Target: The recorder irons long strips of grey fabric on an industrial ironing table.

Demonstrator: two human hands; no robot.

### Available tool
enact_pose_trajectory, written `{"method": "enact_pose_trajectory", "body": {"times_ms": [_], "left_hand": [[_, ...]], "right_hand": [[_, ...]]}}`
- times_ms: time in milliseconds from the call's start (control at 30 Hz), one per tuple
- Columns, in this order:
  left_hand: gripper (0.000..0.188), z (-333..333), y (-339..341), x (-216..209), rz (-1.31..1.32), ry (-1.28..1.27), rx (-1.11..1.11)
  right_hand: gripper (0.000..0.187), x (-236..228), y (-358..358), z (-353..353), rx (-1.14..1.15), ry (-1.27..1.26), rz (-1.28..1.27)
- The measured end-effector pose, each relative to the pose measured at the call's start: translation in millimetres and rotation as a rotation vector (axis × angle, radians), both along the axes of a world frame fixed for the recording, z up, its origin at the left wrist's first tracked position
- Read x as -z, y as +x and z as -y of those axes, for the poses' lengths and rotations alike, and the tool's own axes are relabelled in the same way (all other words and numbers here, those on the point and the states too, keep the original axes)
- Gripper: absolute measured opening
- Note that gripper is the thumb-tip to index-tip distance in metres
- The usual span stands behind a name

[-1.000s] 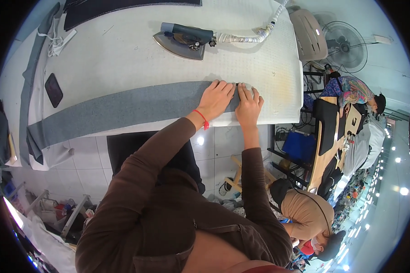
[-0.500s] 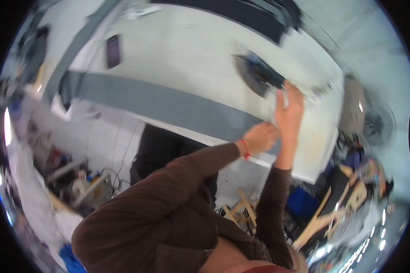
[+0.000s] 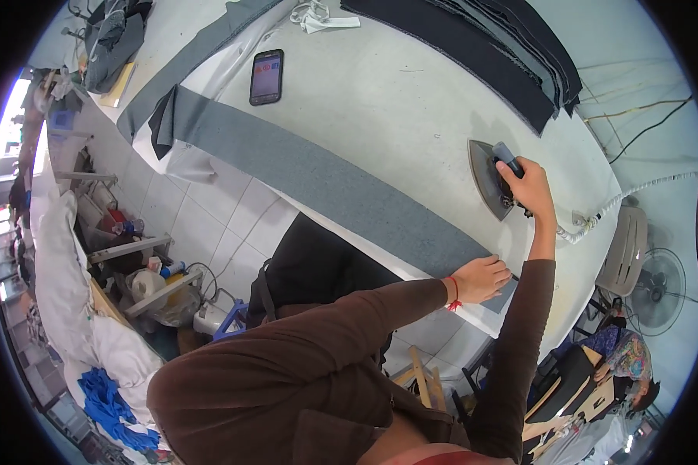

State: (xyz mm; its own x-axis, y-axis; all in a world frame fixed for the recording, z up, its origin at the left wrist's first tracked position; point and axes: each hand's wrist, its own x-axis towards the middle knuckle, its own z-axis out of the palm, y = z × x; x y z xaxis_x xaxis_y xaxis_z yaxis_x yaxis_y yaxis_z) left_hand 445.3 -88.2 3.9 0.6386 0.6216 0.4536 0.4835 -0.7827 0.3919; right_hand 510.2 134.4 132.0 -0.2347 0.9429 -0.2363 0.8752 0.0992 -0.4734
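Note:
My right hand (image 3: pixel 529 188) is closed round the handle of a clothes iron (image 3: pixel 483 175), which is on the pale table beyond the cloth. A long grey fabric strip (image 3: pixel 310 174) lies along the table's near edge, its left end folded over to a dark underside. On the strip's right end rests my left hand (image 3: pixel 482 280), palm down, fingers slightly bent and close together on the cloth. A red string bracelet circles that wrist. Whether its fingertips grip the fabric edge cannot be seen.
A phone (image 3: pixel 267 77) and white cloth ties (image 3: pixel 318 17) lie on the table (image 3: pixel 380 101). Dark fabric pieces (image 3: pixel 512 54) are stacked at the far right. A wrapped hose (image 3: pixel 597 217) runs right from the iron. Beyond stand a fan (image 3: pixel 658 291) and a person (image 3: pixel 632 364).
The view has shifted and sharpened. My right hand and the iron now sit lower in the picture, and the right forearm stands farther from my left hand, which remains at the strip's end.

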Motion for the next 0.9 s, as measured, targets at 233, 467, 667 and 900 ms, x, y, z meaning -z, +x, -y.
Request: {"method": "enact_pose_trajectory", "body": {"times_ms": [233,467,667,900], "left_hand": [[0.047,5,-3,-8,0.075,0.033,0.007],[0.036,4,4,-9,0.013,-0.075,0.063],[0.042,-6,-1,0,-0.044,-0.072,0.067],[0.047,-5,4,-7,-0.052,0.028,0.056]], "right_hand": [[0.063,8,87,3,0.393,0.15,-0.245],[0.056,-29,215,108,0.817,0.32,-0.333],[0.076,-25,260,220,0.84,0.297,0.137],[0.069,-3,239,296,1.011,0.203,-0.016]]}}
